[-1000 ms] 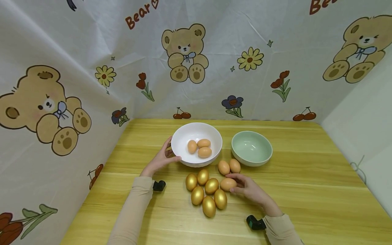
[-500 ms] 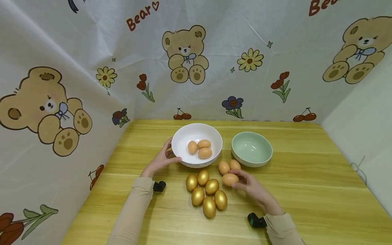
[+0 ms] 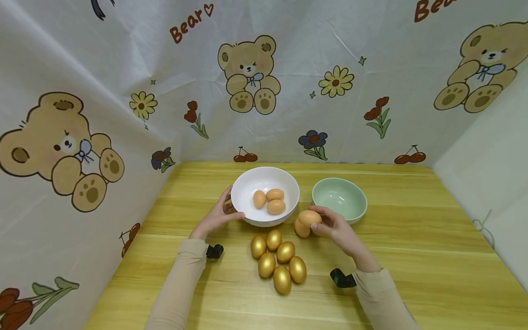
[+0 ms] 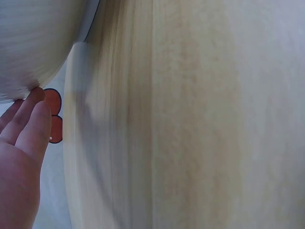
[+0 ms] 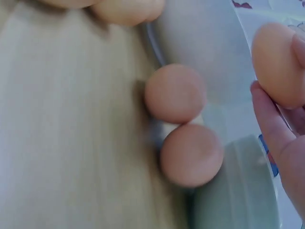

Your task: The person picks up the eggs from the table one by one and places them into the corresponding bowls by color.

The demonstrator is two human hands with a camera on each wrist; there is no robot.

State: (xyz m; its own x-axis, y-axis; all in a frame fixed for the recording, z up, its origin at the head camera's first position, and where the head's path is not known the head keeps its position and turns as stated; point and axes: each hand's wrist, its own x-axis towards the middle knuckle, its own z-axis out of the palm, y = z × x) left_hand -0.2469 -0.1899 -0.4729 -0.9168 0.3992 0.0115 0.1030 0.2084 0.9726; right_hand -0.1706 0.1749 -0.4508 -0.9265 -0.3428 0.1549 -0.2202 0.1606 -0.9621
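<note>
My right hand pinches a brown egg between thumb and fingers, raised above the table left of the green bowl. In the right wrist view, two more brown eggs sit beside that bowl; in the head view one egg shows beneath the held egg and the other is hidden. My left hand holds the white bowl at its left side, thumb at the rim, fingertips against the outer wall in the left wrist view. Three brown eggs lie inside it.
Several golden eggs form a cluster on the wooden table, in front of the bowls. A cloth printed with bears hangs behind and to the left. Each wrist bears a black device.
My right hand has lifted the brown egg from beside the golden eggs, moving it up and away from me over the other brown eggs. The left hand and white bowl stay in place.
</note>
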